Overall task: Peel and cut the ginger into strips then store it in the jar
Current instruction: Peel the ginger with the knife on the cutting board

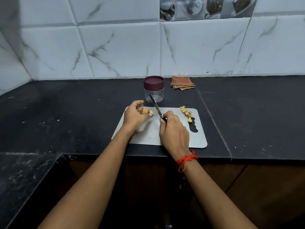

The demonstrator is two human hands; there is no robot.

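Observation:
A grey cutting board [153,134] lies on the black counter. My left hand [134,115] holds a yellow ginger piece [146,111] near the board's far left corner. My right hand [174,131] grips the handle of a knife [156,105], whose blade points up and away toward the jar, to the right of the held ginger. Several more ginger pieces [187,113] lie at the board's far right. A clear jar [154,95] with its maroon lid [153,82] on stands just behind the board.
A folded brown checked cloth [182,82] lies by the tiled wall, right of the jar. The counter's front edge [214,157] runs just below the board, and a lower counter section [24,176] extends at the left.

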